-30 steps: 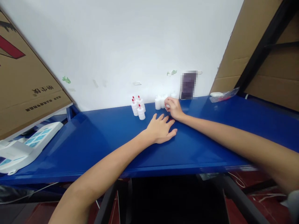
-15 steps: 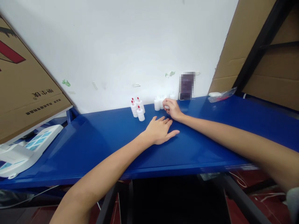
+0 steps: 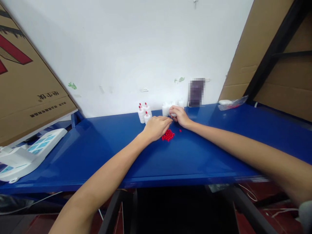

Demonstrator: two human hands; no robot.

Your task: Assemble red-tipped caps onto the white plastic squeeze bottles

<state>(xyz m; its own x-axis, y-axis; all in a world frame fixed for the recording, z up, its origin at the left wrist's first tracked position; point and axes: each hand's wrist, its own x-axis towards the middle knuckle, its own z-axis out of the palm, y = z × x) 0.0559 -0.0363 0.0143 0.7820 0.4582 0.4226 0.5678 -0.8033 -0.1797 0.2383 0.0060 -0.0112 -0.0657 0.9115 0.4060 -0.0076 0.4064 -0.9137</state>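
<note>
My right hand (image 3: 180,116) is closed around a small white bottle (image 3: 173,114), mostly hidden by the fingers, at the back of the table. Close beside it, my left hand (image 3: 158,126) is held palm down with its fingers stretched out toward the right fingertips. A pile of small red caps (image 3: 168,135) lies just below my left hand, and one single red cap (image 3: 180,130) sits to its right. Behind my left hand stand several white bottles with red pointed tips (image 3: 141,114). White bottles without red tips (image 3: 165,110) stand upright behind my right hand.
The blue table (image 3: 109,146) runs along a white wall (image 3: 134,48). A pixelated dark object (image 3: 196,92) leans on the wall. A clear plastic bag (image 3: 234,104) lies at the back right. A white power strip (image 3: 41,151) and a printed cardboard box (image 3: 29,81) are at left.
My left hand has moved up and left from where it lay spread, and the pile of red caps it covered now shows. My right hand keeps its grip on the bottle in nearly the same place.
</note>
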